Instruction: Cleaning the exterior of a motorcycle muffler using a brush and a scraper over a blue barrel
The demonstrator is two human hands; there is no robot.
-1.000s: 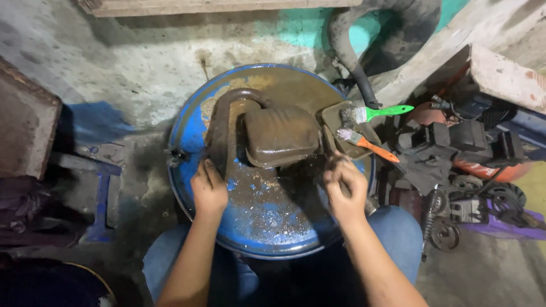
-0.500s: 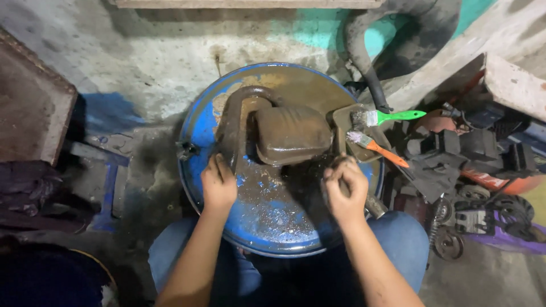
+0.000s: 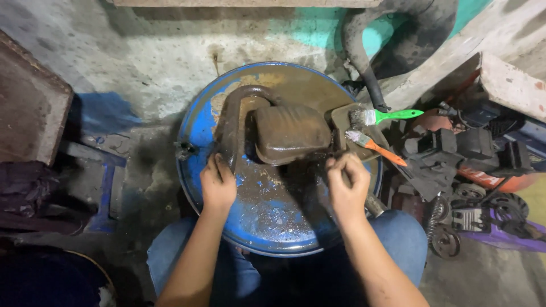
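A rusty brown exhaust muffler (image 3: pixel 291 132) with a curved pipe (image 3: pixel 234 116) lies on top of a blue oil drum (image 3: pixel 196 128). My left hand (image 3: pixel 218 185) grips the lower end of the curved pipe. My right hand (image 3: pixel 348 183) is closed around a dark rod-like part at the muffler's right lower side. Both hands are grimy. The drum lid is wet and flecked with rust. My knees in blue jeans frame the drum from below.
Two paintbrushes, one green-handled (image 3: pixel 387 116) and one orange-handled (image 3: pixel 375 146), rest on a small tray (image 3: pixel 340 118) at the drum's right edge. A black hose (image 3: pixel 364 68) curves behind. Engine parts and machinery (image 3: pixel 472 170) crowd the right; a rusty metal box (image 3: pixel 28 108) stands left.
Both hands stay on the muffler parts with small shifts; the view has drifted slightly, and my right hand has closed more tightly around the rod.
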